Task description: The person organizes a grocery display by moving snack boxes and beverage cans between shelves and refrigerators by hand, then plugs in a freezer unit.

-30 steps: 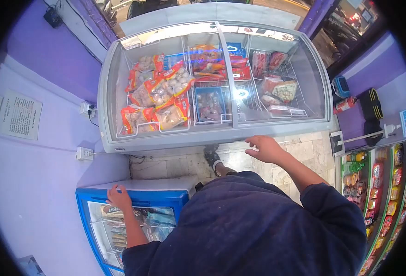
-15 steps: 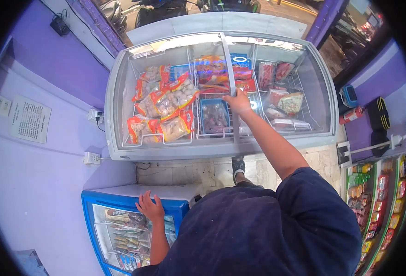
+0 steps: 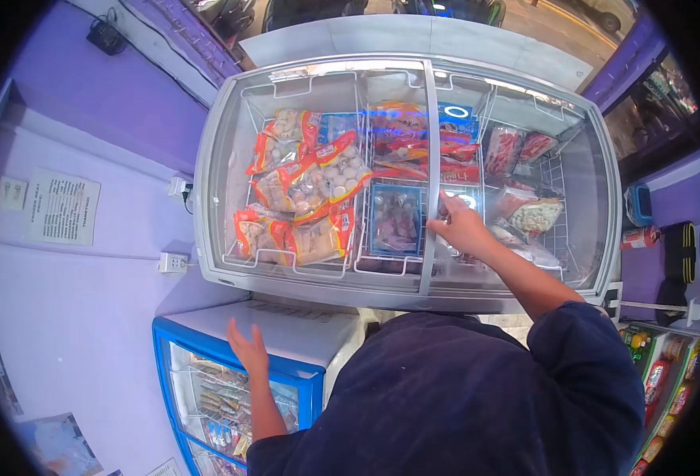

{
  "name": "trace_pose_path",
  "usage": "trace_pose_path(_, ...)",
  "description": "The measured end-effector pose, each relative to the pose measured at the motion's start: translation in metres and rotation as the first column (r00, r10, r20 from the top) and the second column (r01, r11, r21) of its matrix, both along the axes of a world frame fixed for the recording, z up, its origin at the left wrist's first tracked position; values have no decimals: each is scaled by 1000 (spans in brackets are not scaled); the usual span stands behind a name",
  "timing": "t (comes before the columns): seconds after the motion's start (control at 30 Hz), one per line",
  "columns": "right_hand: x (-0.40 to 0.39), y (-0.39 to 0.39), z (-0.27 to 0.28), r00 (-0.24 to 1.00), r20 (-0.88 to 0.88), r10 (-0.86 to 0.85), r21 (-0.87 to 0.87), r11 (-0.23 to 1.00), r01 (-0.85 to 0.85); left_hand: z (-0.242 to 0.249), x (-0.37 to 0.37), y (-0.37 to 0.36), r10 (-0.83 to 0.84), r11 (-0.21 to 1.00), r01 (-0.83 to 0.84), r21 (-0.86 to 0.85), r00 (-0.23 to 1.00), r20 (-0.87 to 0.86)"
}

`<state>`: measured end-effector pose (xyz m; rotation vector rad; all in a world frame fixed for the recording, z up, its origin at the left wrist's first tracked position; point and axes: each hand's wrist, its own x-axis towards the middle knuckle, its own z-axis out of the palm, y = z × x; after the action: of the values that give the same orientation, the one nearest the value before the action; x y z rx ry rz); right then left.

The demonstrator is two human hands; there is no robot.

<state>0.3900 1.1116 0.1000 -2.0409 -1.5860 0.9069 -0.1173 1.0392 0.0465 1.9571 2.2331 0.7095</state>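
The right hand (image 3: pixel 462 228) reaches out at about one o'clock and rests on the glass lid (image 3: pixel 516 182) of the chest freezer (image 3: pixel 207 198), its fingers (image 3: pixel 447 200) spread flat beside the lid's grey centre bar (image 3: pixel 427 159); it grips nothing. The freezer fills the upper middle of the view, from eleven to two o'clock. Under the glass, orange bags (image 3: pixel 302 190) fill the left baskets, and a blue tray (image 3: pixel 396 220) sits just left of the bar. The left hand (image 3: pixel 243 349), at about eight o'clock, is open with fingers loosely apart, at the front edge of a smaller blue freezer (image 3: pixel 207 397). The two hands are well apart.
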Motion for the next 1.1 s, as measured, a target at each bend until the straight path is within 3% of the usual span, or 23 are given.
trace_pose_path(0.13, 0, -7, 17, 999, -51, 5, -1, 1000, -5, 43, 18, 156, -190, 969, 211, 132, 970, -154)
trace_pose_path(0.17, 0, -12, 21, 1000, 4, 24, 103, 994, -25, 50, 21, 197, -217, 961, 238, 140, 965, -150)
trace_pose_path(0.2, -2, -18, 24, 998, 59, 37, 201, 978, -48, 48, 20, 236, -219, 957, 247, 154, 959, -182)
trace_pose_path(0.27, 0, -33, 45, 999, 31, 20, 160, 987, -24, 35, 25, 297, -243, 946, 278, 165, 948, -206)
trace_pose_path(0.33, 5, -54, 55, 1000, 13, -2, 120, 993, 1, 18, 42, 332, -29, 991, 58, 117, 972, -232)
trace_pose_path(0.37, 10, -68, 58, 998, 6, -67, 147, 987, 65, 13, 53, 335, -42, 991, 69, 114, 975, -219)
trace_pose_path(0.43, 22, -92, 56, 991, 7, -132, 179, 975, 129, 33, 89, 327, 268, 962, -237, 137, 920, -285)
trace_pose_path(0.5, 29, -113, 48, 915, -162, -369, 107, 915, 388, 55, 96, 332, 309, 950, -297, 94, 935, -175)
trace_pose_path(0.57, 25, -118, 50, 886, -187, -424, 90, 891, 445, 47, 94, 330, 360, 933, -359, 33, 930, -78)
trace_pose_path(0.67, 16, -98, 60, 878, -213, -429, 125, 879, 460, 28, 99, 312, 21, 996, -27, 90, 997, 75)
trace_pose_path(0.77, -4, -57, 79, 919, -166, -359, 170, 907, 385, 49, 180, 237, -249, 968, 251, 14, 949, 195)
trace_pose_path(0.8, -8, -42, 83, 951, -170, -260, 220, 930, 294, 54, 201, 221, -350, 920, 392, -24, 847, 401)
trace_pose_path(0.83, -11, -27, 87, 974, -168, -153, 269, 943, 195, 47, 218, 207, -424, 871, 485, -75, 820, 385)
trace_pose_path(0.9, -16, 2, 95, 992, -90, -85, 294, 950, 109, 54, 257, 185, -530, 698, 714, -54, 566, 631)
trace_pose_path(0.97, -16, 26, 95, 1000, -14, -16, 316, 949, 20, 69, 288, 190, -397, 557, 821, -126, 395, 828)
trace_pose_path(1.0, -13, 36, 93, 998, 61, 20, 381, 924, -41, 56, 295, 205, -394, 558, 821, -124, 393, 831)
trace_pose_path(1.07, -9, 50, 87, 983, 186, 8, 414, 906, -86, 7, 312, 240, -622, 619, 783, 63, 439, 649)
trace_pose_path(1.1, -8, 55, 78, 980, 199, -9, 416, 906, -77, -5, 319, 255, -631, 605, 792, 77, 419, 653)
